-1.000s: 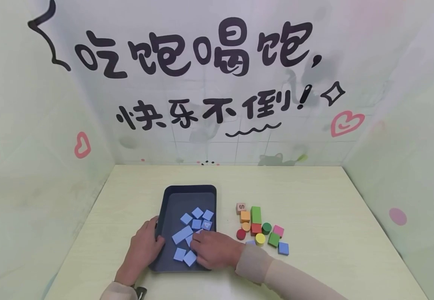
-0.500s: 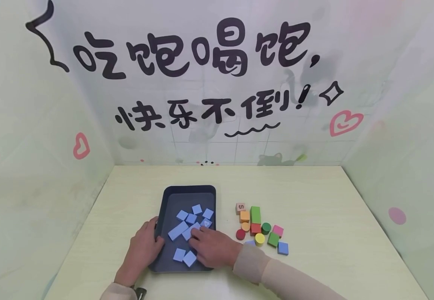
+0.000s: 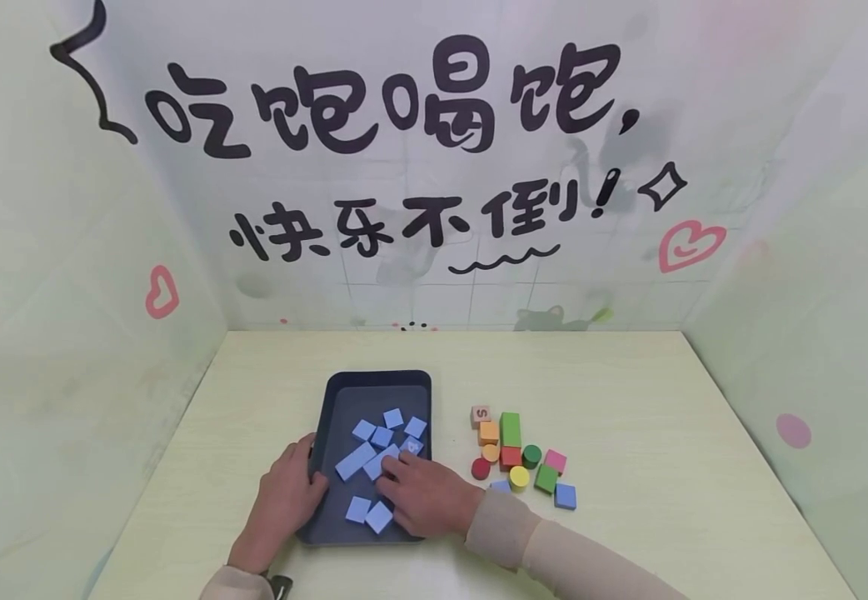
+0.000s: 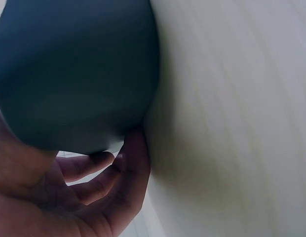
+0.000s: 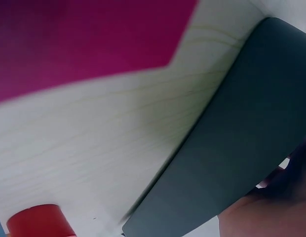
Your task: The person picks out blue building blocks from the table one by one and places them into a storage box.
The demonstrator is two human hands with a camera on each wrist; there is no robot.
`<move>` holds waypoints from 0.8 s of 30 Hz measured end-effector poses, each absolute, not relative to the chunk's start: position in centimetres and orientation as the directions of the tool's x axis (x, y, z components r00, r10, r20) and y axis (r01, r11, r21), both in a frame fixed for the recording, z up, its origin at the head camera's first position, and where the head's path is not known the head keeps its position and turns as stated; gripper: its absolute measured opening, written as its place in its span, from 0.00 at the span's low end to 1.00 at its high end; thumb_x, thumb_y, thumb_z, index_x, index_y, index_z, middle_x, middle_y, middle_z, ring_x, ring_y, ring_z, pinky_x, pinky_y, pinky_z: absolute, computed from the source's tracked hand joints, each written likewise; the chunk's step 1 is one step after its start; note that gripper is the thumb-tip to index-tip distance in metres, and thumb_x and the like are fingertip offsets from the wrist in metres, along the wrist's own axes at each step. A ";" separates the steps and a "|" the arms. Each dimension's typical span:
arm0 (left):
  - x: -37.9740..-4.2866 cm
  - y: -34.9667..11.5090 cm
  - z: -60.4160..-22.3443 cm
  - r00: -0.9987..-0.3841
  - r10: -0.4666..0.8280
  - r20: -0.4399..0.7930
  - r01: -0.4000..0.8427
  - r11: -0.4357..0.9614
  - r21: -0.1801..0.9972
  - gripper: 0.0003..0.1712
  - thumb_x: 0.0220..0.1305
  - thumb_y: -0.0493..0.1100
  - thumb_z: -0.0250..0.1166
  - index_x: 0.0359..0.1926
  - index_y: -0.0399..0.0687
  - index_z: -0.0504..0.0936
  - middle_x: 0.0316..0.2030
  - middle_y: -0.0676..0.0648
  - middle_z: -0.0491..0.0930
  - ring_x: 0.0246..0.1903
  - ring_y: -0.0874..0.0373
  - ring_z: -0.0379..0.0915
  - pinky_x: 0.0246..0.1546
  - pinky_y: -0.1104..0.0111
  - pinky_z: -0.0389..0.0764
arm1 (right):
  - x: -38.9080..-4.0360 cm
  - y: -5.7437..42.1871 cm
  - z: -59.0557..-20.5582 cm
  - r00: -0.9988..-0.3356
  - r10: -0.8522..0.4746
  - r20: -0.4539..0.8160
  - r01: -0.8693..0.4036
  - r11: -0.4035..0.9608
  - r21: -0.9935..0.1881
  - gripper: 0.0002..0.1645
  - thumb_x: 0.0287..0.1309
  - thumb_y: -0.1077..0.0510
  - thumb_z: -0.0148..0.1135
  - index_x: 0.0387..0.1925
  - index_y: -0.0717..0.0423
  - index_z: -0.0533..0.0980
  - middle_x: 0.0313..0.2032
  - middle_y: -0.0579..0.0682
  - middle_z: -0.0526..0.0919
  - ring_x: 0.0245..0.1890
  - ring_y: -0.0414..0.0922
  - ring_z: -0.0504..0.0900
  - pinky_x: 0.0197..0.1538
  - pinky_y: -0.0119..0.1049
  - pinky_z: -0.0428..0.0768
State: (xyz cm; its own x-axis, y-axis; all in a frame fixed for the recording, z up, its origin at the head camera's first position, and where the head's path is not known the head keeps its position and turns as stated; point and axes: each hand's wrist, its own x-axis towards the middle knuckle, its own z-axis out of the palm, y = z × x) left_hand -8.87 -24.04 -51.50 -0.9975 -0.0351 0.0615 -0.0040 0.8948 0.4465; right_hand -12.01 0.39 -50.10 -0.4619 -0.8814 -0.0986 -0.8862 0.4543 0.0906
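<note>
My left hand (image 3: 287, 487) grips the left side of a dark rectangular tray (image 3: 329, 500), thumb over the rim and fingers along the outer wall. The left wrist view shows its curled fingers (image 4: 128, 182) against the tray's outer side. Several blue blocks lie in the tray, among them a long one (image 3: 356, 461) and small square ones (image 3: 379, 517). My right hand (image 3: 430, 496) reaches over the right rim, its curled fingers on the near end of another blue oblong block (image 3: 383, 461); its thumb is hidden. A blue block with a pale mark (image 3: 412, 447) sits just beyond the fingers.
Right of the tray lie loose coloured blocks: a long green one (image 3: 511, 429), a yellow cylinder (image 3: 519, 478), a pink cube (image 3: 556, 462) and a blue cube (image 3: 565, 496). My right sleeve passes in front of them. A printed wall stands behind the table.
The oblong block under my right fingers has shifted and shows more. The small blue blocks beyond it and the long one have slid leftward. My left hand stays on the tray.
</note>
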 end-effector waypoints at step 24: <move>-8.9 -24.0 -51.4 -0.999 -0.029 0.045 -0.006 0.895 0.447 0.35 0.60 0.38 0.60 0.68 0.30 0.64 0.51 0.32 0.75 0.43 0.42 0.76 0.42 0.47 0.79 | -12.4 2.2 -49.2 -0.473 -0.877 0.083 -0.879 0.476 0.013 0.19 0.69 0.48 0.54 0.58 0.42 0.73 0.53 0.41 0.74 0.50 0.39 0.67 0.57 0.27 0.67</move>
